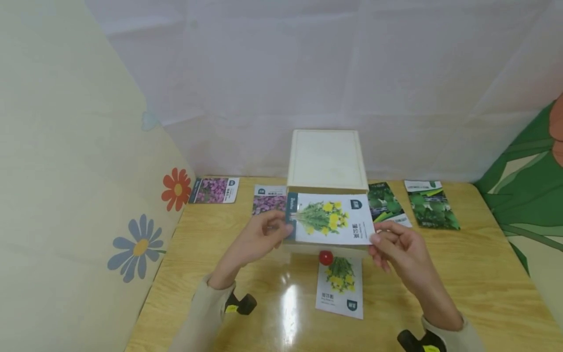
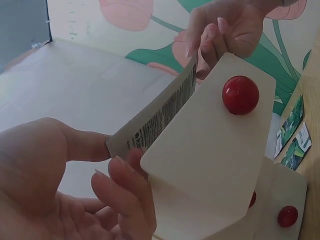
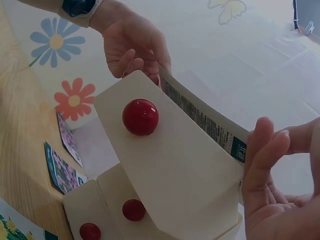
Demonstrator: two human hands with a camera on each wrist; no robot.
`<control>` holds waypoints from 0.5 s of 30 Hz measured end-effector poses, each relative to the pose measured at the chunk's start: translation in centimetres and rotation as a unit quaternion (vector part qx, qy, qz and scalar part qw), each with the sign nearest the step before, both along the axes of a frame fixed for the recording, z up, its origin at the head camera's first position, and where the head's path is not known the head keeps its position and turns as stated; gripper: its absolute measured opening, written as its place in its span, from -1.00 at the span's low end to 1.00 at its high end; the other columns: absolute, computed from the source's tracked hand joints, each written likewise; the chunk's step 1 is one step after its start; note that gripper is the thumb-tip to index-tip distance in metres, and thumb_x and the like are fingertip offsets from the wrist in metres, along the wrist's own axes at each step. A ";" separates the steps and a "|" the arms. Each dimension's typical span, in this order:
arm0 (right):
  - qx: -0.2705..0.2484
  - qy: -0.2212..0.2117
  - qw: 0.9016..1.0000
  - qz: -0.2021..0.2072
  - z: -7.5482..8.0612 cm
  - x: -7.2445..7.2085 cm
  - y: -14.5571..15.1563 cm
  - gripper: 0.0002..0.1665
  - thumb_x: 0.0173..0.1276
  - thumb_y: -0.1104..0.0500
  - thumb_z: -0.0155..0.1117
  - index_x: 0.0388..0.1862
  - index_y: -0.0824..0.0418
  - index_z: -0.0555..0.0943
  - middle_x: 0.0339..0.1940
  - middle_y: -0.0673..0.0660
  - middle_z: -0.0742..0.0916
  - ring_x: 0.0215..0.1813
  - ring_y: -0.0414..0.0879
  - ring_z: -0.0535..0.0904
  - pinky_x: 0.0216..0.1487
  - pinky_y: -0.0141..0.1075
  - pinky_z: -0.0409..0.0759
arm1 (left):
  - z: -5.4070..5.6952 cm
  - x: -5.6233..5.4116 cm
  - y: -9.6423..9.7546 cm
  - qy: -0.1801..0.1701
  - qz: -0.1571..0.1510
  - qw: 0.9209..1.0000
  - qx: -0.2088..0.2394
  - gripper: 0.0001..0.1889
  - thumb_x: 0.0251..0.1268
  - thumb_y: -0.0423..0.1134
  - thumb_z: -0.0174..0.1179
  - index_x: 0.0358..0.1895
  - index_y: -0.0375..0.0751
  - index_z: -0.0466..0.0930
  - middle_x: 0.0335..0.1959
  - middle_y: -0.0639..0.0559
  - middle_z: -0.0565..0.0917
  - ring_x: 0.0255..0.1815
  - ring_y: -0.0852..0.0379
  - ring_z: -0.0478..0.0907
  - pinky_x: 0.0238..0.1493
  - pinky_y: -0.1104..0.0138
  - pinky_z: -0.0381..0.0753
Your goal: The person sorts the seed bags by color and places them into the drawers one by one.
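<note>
Yellow-flowered packet between both hands

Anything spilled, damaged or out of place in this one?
Nothing looks spilled or damaged. Mildly askew: the near green packet, just right of the cabinet, lies more slanted than the far green packet. The yellow-flower packet, pinched by left hand and right hand, shows no tear.

The characters 蒲公英 stand on the upper yellow-flowered packet and, inverted, on the lower yellow-flowered packet lying on the bench, while the upper packet's reverse print is illegible.
</note>
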State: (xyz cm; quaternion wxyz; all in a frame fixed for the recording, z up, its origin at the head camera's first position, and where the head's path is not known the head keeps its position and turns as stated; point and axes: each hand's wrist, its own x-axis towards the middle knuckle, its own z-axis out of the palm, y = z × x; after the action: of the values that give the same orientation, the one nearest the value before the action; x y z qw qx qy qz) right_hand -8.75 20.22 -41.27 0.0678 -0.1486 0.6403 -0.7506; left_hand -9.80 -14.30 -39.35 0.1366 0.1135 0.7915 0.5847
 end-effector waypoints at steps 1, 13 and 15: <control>-0.004 -0.003 1.000 0.001 0.0 -0.1 0.0 -0.77 0.60 0.49 0.08 0.04 0.29 0.62 -0.43 0.04 0.78 -0.54 -0.21 0.63 -0.71 -0.39 0.45 | -0.1 -0.1 0.0 -0.006 0.000 1.000 -0.001 -0.51 0.57 -0.20 0.25 0.39 -0.42 0.48 -0.15 -0.13 0.71 -0.41 0.16 0.59 -0.54 0.49 0.49; 0.017 -0.046 0.999 -0.021 0.0 -0.7 -0.3 -0.90 0.65 0.35 0.17 0.01 0.26 0.62 -0.47 0.04 0.77 -0.58 -0.23 0.60 -0.68 -0.49 0.46 | -0.1 -0.6 -0.8 -0.008 -0.039 0.999 -0.017 -0.24 0.51 -0.15 0.32 0.58 -0.48 0.24 0.27 -0.37 0.64 0.06 -0.10 0.77 0.09 0.13 0.82; 0.023 -0.050 0.998 -0.023 0.0 -0.8 -0.4 -0.92 0.65 0.32 0.18 0.00 0.27 0.61 -0.47 0.05 0.76 -0.58 -0.22 0.59 -0.68 -0.48 0.46 | -0.1 -0.7 -0.8 0.001 -0.042 0.999 -0.013 -0.27 0.52 -0.18 0.31 0.56 -0.50 0.26 0.21 -0.36 0.68 0.00 -0.07 0.78 0.07 0.05 0.83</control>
State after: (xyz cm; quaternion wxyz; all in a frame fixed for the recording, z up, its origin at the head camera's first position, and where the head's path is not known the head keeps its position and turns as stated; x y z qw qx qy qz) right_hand -9.57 19.86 -41.27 0.0861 -0.0942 0.6561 -0.7438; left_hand -10.55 -15.06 -39.43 0.1619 0.1450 0.7938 0.5680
